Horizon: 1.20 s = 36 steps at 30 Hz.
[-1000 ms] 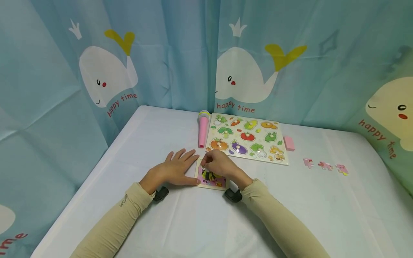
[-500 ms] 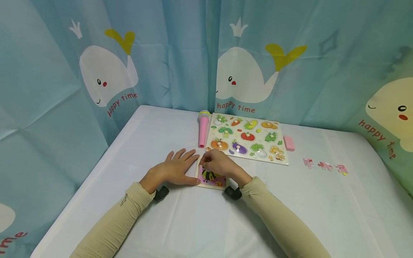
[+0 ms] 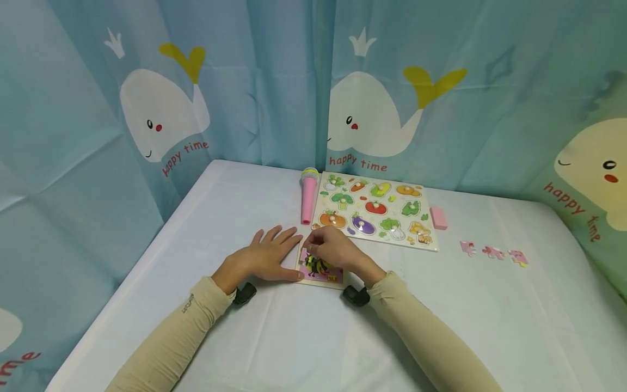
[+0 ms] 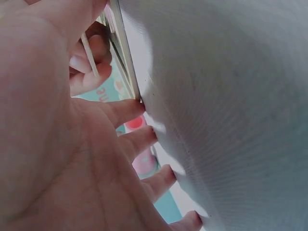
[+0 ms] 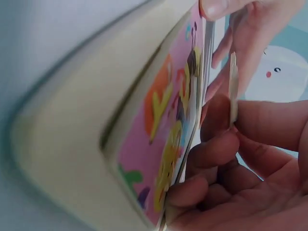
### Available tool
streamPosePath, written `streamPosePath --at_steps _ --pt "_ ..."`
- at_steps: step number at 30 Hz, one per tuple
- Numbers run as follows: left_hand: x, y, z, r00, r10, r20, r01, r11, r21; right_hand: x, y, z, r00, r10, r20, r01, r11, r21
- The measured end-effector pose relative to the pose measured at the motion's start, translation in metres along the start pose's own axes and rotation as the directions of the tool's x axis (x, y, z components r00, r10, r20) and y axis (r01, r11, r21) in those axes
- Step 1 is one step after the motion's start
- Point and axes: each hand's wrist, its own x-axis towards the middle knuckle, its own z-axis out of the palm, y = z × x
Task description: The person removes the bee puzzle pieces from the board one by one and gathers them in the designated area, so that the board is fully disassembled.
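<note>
As the left hand (image 3: 266, 260), spread, touches the bee puzzle (image 3: 320, 284), the right hand (image 3: 336, 250) pinches a seemingly just-freed piece (image 5: 234, 84).

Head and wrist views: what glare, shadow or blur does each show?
Head view: bright glints on the vegetable board, soft shadow beside the right sleeve; left wrist view: the pink microphone beyond the left hand looks soft; right wrist view: the puzzle frame blurs at its nearest corner.
</note>
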Motion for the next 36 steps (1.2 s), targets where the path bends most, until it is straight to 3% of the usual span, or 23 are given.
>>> streamPosePath --at_steps 8,15,28,36 --pt "-0.001 0.001 0.001 1.000 0.000 0.006 0.000 1.000 0.011 -0.010 0.002 -0.010 0.999 0.025 -0.021 -0.023 0.995 0.096" --pt "-0.002 0.002 0.000 1.000 -0.011 -0.001 0.011 1.000 0.005 -0.023 0.006 -0.020 0.999 0.045 -0.027 -0.037 0.970 0.241" --pt "-0.003 0.002 0.001 1.000 -0.013 0.013 0.013 1.000 -0.002 -0.041 0.016 -0.037 0.992 0.115 -0.060 -0.095 0.960 0.264" --pt "-0.002 0.002 0.002 1.000 -0.017 0.004 0.017 1.000 -0.005 -0.057 0.018 -0.056 0.989 0.109 -0.102 -0.076 0.955 0.287"
